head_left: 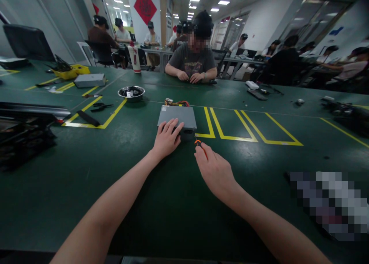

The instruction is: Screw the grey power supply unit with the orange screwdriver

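A grey computer power supply [178, 116] lies on the green table with its bundle of coloured wires [177, 102] at the far side. My left hand [167, 138] rests on its near left part, fingers spread over the top and thumb by the front face. In my right hand [215, 168] is a screwdriver [197, 142] with an orange and black handle, most of it hidden by my fingers. The thin shaft points toward the near right corner of the power supply; whether the tip touches it I cannot tell.
Yellow tape boxes mark the table [239, 140]. Left of centre stand a metal bowl [131, 94] of small parts, a grey box [90, 80] and a yellow tray [70, 72]. Dark computer hardware [24, 137] lies far left. Across the table sits a person [191, 60].
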The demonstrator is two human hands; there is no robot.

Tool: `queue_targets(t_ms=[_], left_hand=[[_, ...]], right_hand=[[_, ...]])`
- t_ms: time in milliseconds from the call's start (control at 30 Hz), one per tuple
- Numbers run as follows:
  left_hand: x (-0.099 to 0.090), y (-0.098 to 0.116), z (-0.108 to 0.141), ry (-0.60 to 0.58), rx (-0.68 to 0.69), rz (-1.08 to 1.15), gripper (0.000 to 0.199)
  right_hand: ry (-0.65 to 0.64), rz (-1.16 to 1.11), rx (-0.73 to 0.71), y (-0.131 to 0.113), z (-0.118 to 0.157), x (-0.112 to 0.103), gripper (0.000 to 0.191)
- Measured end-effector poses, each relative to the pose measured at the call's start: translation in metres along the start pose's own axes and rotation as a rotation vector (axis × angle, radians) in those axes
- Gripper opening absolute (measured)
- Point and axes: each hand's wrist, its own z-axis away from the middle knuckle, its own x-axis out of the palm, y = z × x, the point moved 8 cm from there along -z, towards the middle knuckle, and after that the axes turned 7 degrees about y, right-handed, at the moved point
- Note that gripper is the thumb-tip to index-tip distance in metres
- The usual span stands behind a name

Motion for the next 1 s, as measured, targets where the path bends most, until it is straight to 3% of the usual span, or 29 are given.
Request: queue_targets(t_ms=[133,300,533,800,1000], left_hand=[[0.001,-0.001,0.000,0.005,-0.006,0.001,0.048],[0.003,-0.001,0.000,0.000,0.002,-0.018,0.047],[0.006,-0.001,0.001,-0.009,0.013,-0.042,0.049],[0.005,-0.002,0.001,-0.010,0.011,-0.037,0.049],[0.003,-0.001,0.000,-0.009,0.015,-0.020,0.050]], right_hand=[[0.018,-0.001,0.114,0.012,-0.004,-0.006,0.024],[-0.079,0.025,0.097,0.005,-0.002,-0.001,0.022],[0.046,0.010,0.030,0.004,-0.001,0.001,0.020],[-0.192,-0.115,0.065,-0.001,0.002,0.010,0.027],[-0.123,-0.183,0.032,-0.001,0.001,0.002,0.028]])
